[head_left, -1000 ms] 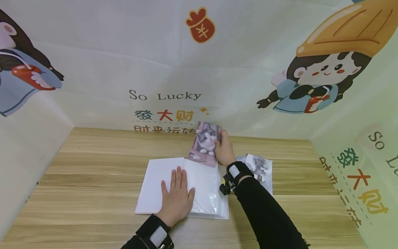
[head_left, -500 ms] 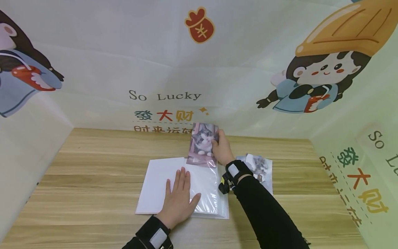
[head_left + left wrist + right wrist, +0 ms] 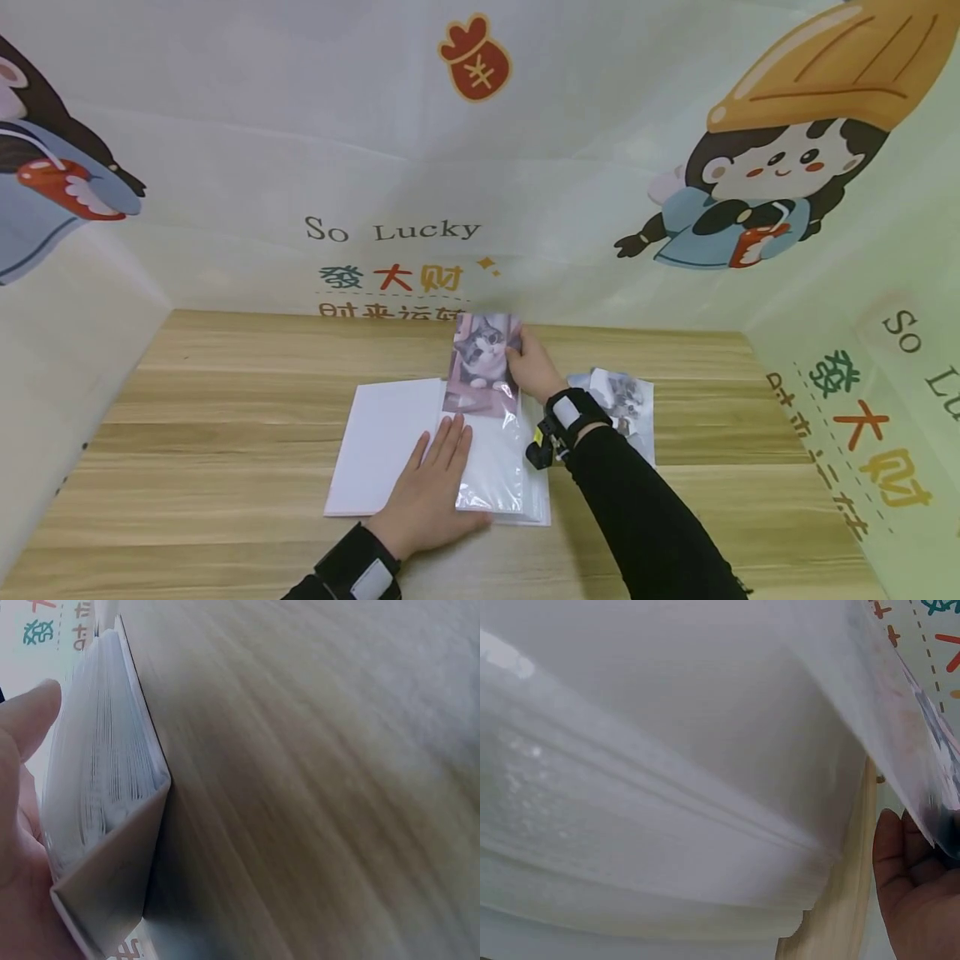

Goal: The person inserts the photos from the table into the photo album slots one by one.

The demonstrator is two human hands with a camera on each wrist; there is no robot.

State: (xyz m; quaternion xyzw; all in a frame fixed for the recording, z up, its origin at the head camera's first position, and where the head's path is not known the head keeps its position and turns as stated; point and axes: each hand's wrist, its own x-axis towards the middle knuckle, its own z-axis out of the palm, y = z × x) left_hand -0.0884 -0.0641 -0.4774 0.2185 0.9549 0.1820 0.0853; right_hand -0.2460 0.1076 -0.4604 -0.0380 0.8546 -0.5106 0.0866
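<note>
A white photo album (image 3: 378,454) lies spread on the table, a clear plastic pocket page (image 3: 491,467) on its right side. My right hand (image 3: 536,364) pinches the right edge of a cat photo (image 3: 482,358) above that page. The photo's lower end is at the pocket's top; in the right wrist view the photo (image 3: 911,727) slants up from the page. My left hand (image 3: 427,496) rests flat over the album's middle, fingers straight, fingertips just below the photo. Thick layered pages (image 3: 109,742) and the spine show beside the left hand (image 3: 22,810) in the left wrist view.
A small stack of other cat photos (image 3: 626,404) lies right of the album, partly behind the right wrist. A printed white backdrop (image 3: 390,167) rises at the back and sides of the wooden table (image 3: 225,433).
My right hand has brought the cat photo down and slightly left, its lower edge further over the pocket page. My left hand has turned, its thumb now pointing right near the album's front edge.
</note>
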